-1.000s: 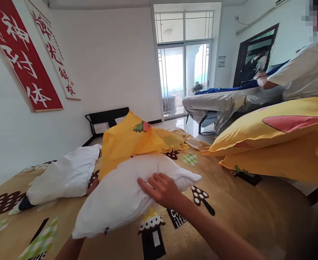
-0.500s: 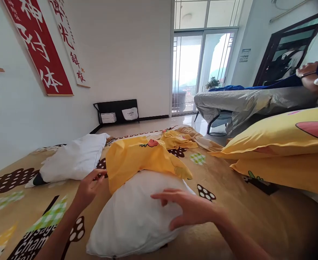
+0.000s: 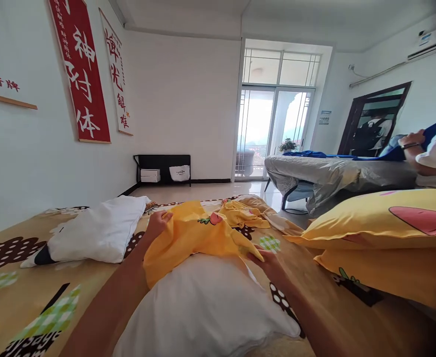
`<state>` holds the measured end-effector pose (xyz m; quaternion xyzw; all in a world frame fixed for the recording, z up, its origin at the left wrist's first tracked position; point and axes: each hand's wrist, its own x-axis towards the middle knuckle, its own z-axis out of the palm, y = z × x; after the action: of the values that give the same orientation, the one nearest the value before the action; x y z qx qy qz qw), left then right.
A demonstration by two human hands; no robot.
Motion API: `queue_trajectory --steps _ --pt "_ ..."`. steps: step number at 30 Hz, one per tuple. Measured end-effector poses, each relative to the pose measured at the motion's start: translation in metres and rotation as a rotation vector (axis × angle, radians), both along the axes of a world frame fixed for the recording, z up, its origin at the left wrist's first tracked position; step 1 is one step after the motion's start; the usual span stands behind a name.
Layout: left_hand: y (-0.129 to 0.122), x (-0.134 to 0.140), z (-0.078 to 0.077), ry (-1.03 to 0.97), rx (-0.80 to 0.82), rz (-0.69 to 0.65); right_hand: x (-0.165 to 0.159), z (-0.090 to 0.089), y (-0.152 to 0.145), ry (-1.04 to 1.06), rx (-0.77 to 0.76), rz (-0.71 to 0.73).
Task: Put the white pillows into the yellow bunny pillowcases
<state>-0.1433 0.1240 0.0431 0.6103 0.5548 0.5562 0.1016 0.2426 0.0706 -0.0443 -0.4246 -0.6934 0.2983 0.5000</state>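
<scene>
- Patterned blanket (image 3: 310, 282) underneath; white pillow (image 3: 206, 307) nearest, yellow pillowcase (image 3: 188, 235) over its far end.
- Left hand (image 3: 157, 224) pinches the case's left edge, right hand (image 3: 269, 263) its right corner.
- Apparently taking hold; next calls for even tension.

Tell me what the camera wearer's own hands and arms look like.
The left hand and right hand are bare, without gloves. The forearms are uncovered too: no sleeve, watch or bracelet shows on either.
</scene>
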Motion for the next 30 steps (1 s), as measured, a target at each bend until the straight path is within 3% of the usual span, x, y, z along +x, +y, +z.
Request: queue_trajectory --steps 4,7,11,13,18,21,24,27,30 --pt "-0.040 -0.037 -0.006 -0.145 0.109 0.075 -0.003 0.035 0.026 0.417 0.057 -0.135" --pt "-0.064 -0.067 -0.014 -0.307 0.132 0.098 -0.004 0.072 0.041 0.482 0.177 -0.222" --pt "-0.082 -0.086 -0.043 -0.435 0.101 0.211 -0.011 0.122 0.054 0.025 0.382 -0.515" --pt "-0.082 -0.089 -0.063 -0.483 0.069 0.197 -0.021 0.140 0.061 -0.240 0.440 -0.601" --pt "-0.064 -0.093 -0.106 -0.675 -0.086 0.147 -0.058 0.162 0.087 -0.661 0.345 -0.657" --pt "-0.049 -0.094 -0.118 -0.728 -0.239 0.181 -0.077 0.166 0.111 -0.751 0.284 -0.638" --pt "-0.039 -0.098 -0.129 -0.665 -0.308 0.199 -0.087 0.158 0.141 -0.756 0.224 -0.608" --pt "-0.035 -0.105 -0.142 -0.502 -0.265 0.252 -0.091 0.126 0.167 -0.743 0.154 -0.575" --pt "-0.034 -0.112 -0.153 -0.301 -0.265 0.326 -0.091 0.073 0.181 -0.751 0.065 -0.518"
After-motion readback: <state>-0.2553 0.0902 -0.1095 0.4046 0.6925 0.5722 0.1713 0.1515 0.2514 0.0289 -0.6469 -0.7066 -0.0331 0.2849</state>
